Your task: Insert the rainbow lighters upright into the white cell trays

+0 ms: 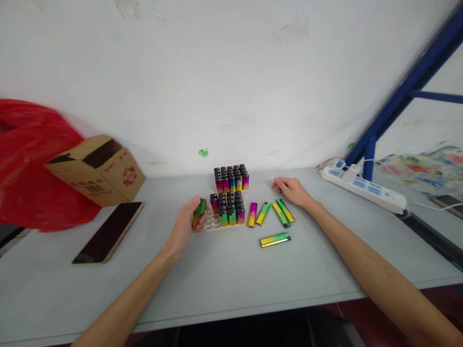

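My left hand (pixel 185 220) is closed around a green and yellow lighter (pixel 199 213) with a black top, just left of the front tray. That white tray (pixel 213 222) has round slots and holds several upright lighters (pixel 232 212); slots on its left side are bare. Behind it stands a second block of upright lighters (pixel 232 177), mostly purple with black tops. My right hand (pixel 293 189) rests on the table with its fingers curled in and nothing visible in them. Several loose lighters lie between the hands, among them a purple and yellow lighter (pixel 252 215) and a green and yellow lighter (pixel 275 240).
A dark-screened phone (pixel 108 233) lies at left, before an open cardboard box (pixel 104 173) and a red plastic bag (pixel 36 164). At right are a white power strip (pixel 363 188) with cables and a blue metal frame (pixel 394 96). A white wall (pixel 231 86) backs the table.
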{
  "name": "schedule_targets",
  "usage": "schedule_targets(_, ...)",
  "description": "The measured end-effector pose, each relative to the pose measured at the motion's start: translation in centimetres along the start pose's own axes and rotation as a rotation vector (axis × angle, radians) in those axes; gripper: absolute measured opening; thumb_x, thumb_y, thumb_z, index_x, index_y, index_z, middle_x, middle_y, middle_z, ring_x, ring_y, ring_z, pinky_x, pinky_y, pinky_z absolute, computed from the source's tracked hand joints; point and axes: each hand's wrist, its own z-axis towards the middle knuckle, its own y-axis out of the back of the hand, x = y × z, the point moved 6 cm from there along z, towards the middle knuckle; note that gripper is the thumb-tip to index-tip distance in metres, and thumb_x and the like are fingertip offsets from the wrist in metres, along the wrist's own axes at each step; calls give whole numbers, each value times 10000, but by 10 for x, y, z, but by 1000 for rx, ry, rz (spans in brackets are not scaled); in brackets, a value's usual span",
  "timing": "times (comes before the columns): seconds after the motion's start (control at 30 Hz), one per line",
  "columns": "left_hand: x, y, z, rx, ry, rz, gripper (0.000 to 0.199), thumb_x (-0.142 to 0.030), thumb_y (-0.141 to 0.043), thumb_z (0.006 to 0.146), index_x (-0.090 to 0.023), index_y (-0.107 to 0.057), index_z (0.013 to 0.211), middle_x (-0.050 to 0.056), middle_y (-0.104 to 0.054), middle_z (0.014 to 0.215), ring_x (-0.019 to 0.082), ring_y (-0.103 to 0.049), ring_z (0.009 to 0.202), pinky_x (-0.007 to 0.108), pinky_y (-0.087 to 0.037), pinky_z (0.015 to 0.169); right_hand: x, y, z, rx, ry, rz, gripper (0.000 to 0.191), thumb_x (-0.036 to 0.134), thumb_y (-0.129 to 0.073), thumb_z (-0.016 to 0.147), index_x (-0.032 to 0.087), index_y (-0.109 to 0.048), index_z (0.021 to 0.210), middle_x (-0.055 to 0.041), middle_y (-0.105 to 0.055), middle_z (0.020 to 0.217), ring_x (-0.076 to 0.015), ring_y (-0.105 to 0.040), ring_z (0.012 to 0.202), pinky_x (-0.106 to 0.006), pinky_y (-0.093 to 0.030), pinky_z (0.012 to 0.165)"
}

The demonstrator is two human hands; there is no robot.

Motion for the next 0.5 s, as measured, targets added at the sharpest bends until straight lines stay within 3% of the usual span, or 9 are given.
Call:
schedule_targets(0.13,-17,1,-5,-67,-219,150,212,-424,-598,934,-217,-550,927,-37,-570,716,121,-500,572,229,-423,506,0,-1,0,2,0,-1,579,568,-329,1048,185,-718,854,-20,-655,659,-184,-597,618,-292,-430,663)
schedule_targets(0.3,-37,5,-10,-153,-495,435,197,-381,-673,918,-194,-702,974,46,-642,1004,175,-630,945,290,-560,804,-1,-2,0,3,0,-10,567,564,-336,1050,190,-715,854,-18,-652,666,-183,-588,619,-290,-421,657)
schedule_targets(0.5,-30,5,-7,-44,-509,498,229,-369,-687,937,-215,-746,1096,78,-712,1129,201,-680,1009,306,-601,823,0,-1,-1,7,9,-19,573,564,-328,1052,188,-714,856,-19,-647,663,-184,-583,620,-292,-425,665)
